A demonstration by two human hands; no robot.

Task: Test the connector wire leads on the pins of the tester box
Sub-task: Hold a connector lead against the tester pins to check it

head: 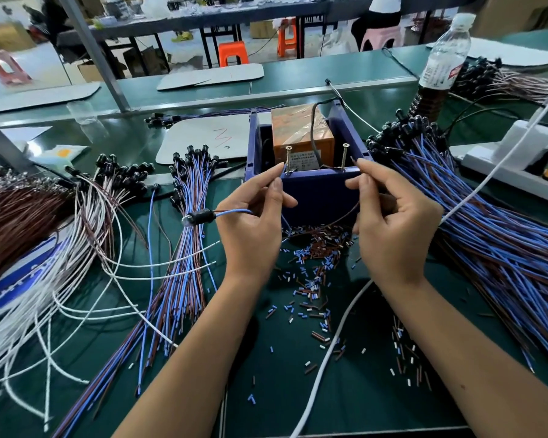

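**Leads held at the tester pins**

At frame centre, the left hand (250, 216) pinches a blue lead (234, 212) by the left pin (288, 161) of the tester box (317, 188). The right hand (393, 222) pinches a brown lead (345, 216) near the right pin (344, 156); fingers hide both tips, so contact is unclear. The black connector (200, 216) hangs left.

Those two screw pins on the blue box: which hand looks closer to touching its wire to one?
Left, probably. The left hand pinches the blue lead with its fingertips right beside the left pin. The right hand pinches the brown lead, slightly off the right pin.
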